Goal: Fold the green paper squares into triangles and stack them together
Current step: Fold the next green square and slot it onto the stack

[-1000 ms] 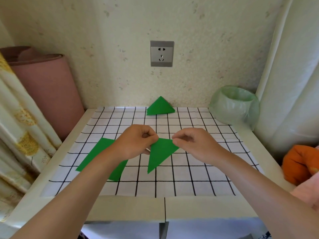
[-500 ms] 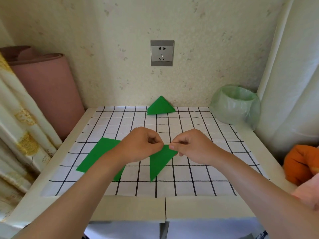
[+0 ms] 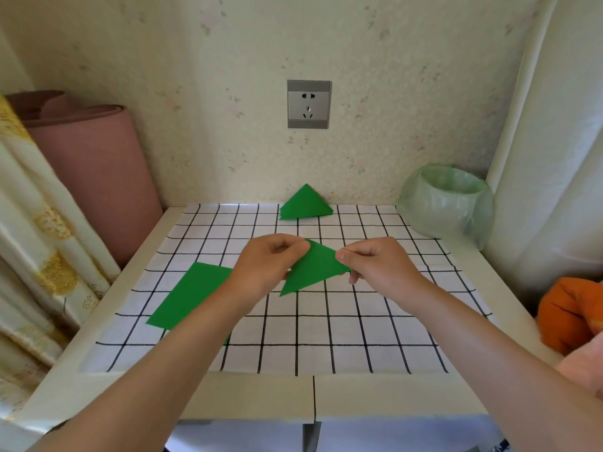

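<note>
Left hand (image 3: 266, 267) and right hand (image 3: 378, 267) each pinch a corner of folded green paper triangle (image 3: 313, 272), held above grid-patterned table mat (image 3: 326, 321). Advice: align edges, crease firmly, then carry to green triangle stack (image 3: 305, 203) at wall; flat green paper squares (image 3: 192, 293) wait left.

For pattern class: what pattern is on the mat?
The mat is white with a black grid; head view.

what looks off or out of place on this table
Nothing stands out. The left hand and right hand pinch a folded green triangle, the triangle stack sits by the wall, and the unfolded green paper lies flat, only turned askew to the checked mat.
</note>
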Demonstrator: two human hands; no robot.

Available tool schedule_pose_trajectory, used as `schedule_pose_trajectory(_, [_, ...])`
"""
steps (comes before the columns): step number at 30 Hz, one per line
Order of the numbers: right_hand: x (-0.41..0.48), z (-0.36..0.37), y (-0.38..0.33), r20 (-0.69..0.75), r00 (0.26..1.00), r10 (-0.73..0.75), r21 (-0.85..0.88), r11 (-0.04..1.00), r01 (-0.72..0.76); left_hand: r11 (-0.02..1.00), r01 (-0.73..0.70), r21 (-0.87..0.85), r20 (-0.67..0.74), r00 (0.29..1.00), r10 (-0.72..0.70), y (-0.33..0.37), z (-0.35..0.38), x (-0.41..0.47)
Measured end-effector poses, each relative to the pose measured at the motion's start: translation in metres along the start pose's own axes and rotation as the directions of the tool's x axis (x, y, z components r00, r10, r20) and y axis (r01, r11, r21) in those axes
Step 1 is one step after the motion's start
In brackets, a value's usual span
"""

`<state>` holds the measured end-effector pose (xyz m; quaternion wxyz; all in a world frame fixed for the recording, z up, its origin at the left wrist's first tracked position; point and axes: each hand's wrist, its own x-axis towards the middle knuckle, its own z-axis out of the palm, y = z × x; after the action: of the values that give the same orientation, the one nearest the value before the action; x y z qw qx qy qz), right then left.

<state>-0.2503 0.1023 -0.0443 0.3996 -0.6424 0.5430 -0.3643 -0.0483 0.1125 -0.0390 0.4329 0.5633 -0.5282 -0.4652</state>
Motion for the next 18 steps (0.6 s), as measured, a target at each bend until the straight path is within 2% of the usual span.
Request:
schedule_pose_trajectory(3, [0.001,0.003,0.000,-0.013,1.000,0.020,0.046,0.999,-0.019,1.000,0.006,0.005,-0.129,0.992,-0.005,-0.001,0.007,0.000])
schedule_pose_trajectory(5, [0.001,0.002,0.000,0.008,0.999,0.031,0.020,0.999,-0.032,1.000,0.018,-0.007,-0.136,0.991,-0.019,-0.003,0.008,-0.001])
schedule_pose_trajectory(8, [0.001,0.001,0.001,0.073,0.997,0.033,-0.053,0.998,-0.029,0.995,-0.011,0.104,-0.100,0.995,0.021,-0.004,0.008,-0.003])
schedule_pose_trajectory(11, [0.000,0.008,-0.002,0.076,0.997,-0.012,-0.022,1.000,0.013,0.974,-0.064,0.219,-0.026,0.997,0.071,-0.004,0.012,-0.006])
schedule_pose_trajectory(14, [-0.001,0.012,-0.003,0.048,0.995,-0.086,-0.032,0.996,0.088,0.961,-0.101,0.258,0.046,0.995,0.092,-0.002,0.017,-0.010])
schedule_pose_trajectory(18, [0.000,0.012,-0.004,0.027,0.996,-0.089,-0.017,0.996,0.090,0.951,-0.100,0.291,0.066,0.994,0.084,-0.001,0.016,-0.011])
